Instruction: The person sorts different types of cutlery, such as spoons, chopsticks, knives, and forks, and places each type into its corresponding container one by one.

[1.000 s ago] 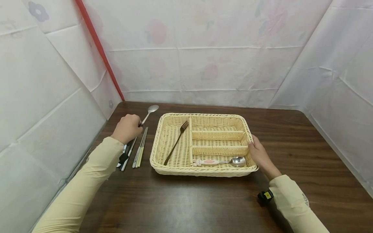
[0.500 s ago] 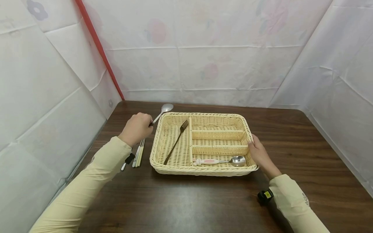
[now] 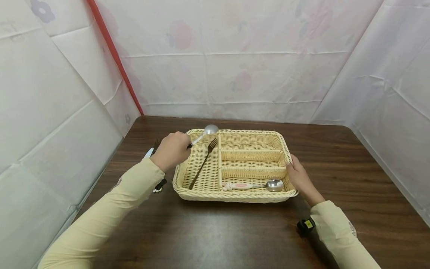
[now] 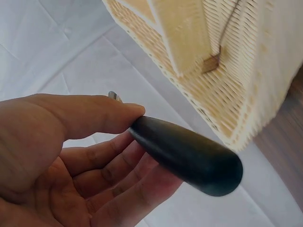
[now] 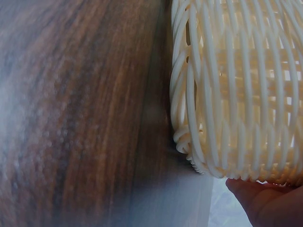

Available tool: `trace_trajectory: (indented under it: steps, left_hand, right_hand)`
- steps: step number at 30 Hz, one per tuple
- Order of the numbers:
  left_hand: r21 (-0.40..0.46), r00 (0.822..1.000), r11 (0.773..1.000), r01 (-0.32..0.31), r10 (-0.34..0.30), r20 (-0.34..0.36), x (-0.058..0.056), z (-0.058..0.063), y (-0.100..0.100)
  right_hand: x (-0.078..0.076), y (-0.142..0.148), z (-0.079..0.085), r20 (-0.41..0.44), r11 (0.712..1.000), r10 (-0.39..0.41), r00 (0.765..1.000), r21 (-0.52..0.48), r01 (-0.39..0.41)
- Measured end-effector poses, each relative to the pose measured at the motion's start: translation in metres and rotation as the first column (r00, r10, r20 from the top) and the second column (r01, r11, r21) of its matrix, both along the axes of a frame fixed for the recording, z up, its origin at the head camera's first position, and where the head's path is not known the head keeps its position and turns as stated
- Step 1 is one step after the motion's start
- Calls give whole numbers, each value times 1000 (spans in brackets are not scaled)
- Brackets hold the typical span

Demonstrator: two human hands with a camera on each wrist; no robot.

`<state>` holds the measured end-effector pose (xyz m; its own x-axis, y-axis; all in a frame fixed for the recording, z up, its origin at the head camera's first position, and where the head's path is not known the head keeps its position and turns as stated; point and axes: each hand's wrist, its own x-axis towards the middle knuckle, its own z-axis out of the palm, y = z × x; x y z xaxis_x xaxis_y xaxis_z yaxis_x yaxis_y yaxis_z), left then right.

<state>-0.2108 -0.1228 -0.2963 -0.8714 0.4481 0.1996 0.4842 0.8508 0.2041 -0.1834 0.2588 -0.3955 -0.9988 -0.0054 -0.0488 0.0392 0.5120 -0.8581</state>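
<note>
My left hand (image 3: 173, 149) pinches the black handle (image 4: 189, 156) of a large spoon between thumb and fingers. The bowl of that spoon (image 3: 211, 129) hangs above the back left rim of a cream woven basket (image 3: 235, 198). With the thumb over its right rim, my right hand (image 3: 300, 180) grips the basket; in the right wrist view only part of this hand (image 5: 272, 201) shows against the weave. A dark fork (image 3: 203, 165) lies in the long left compartment. In the front right compartment rests a small spoon (image 3: 274, 185) with a white and pink handle.
Left of the basket, partly hidden by my left arm, are dark fork tines (image 3: 157, 144), a pale blade-like piece (image 3: 149, 152) and chopstick ends (image 3: 157, 190). Dark wooden table (image 3: 215, 231) lies underneath. White sheets (image 3: 235, 74) hang behind and on both sides.
My left hand has carried the large spoon rightward from the table's left side to over the basket's back left part. The right hand and basket have stayed put.
</note>
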Motion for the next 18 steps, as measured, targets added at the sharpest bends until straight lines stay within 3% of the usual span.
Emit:
trace_trajectory:
  steps: [12, 18]
  left_hand:
    - [-23, 989, 992, 123, -125, -76, 8, -3, 33]
    - [-54, 982, 983, 174, -178, -65, 11, -4, 47]
  right_hand:
    - [-1, 0, -1, -7, 1000, 0, 1000, -6, 0]
    - [-1, 1, -1, -12, 1000, 1, 1000, -7, -1]
